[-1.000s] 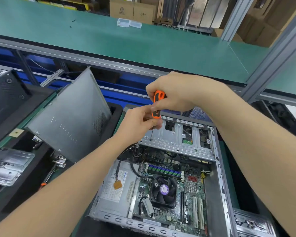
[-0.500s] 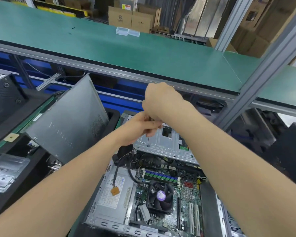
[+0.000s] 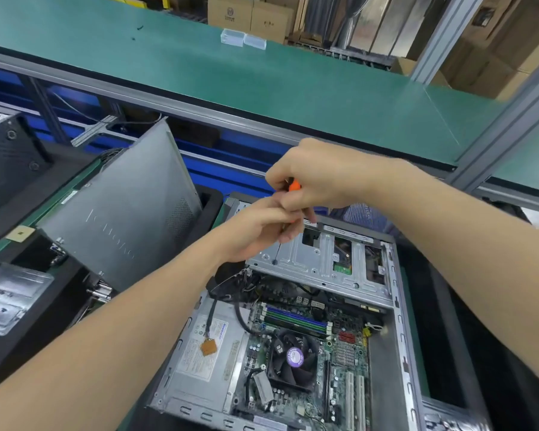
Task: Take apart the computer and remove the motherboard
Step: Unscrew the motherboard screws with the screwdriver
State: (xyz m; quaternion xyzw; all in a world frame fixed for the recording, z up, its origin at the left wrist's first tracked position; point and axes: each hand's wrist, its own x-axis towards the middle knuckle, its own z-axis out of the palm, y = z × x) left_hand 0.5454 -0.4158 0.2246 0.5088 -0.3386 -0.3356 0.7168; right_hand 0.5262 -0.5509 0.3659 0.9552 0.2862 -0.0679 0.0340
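Screwdriver (image 3: 294, 185) stands near-upright, tip down on drive cage (image 3: 318, 259), left hand (image 3: 255, 231) and right hand (image 3: 318, 178) fingers clamp it.

1. Screwdriver (image 3: 294, 185): orange handle.
2. Desk (image 3: 262, 88): plain teal-green surface, grey metal edge.
3. Side panel (image 3: 122, 206): matt grey, with one patch of fine perforated dots.
4. Drive cage (image 3: 318, 259): bare silver metal.
5. Motherboard (image 3: 339, 365): green board, white slots.
6. Memory modules (image 3: 296, 320): blue and green strips.
7. Fan (image 3: 294, 357): black, with a round purple centre label.
8. Power supply (image 3: 206, 362): silver, white printed label.
9. Cardboard boxes (image 3: 249, 17): brown.
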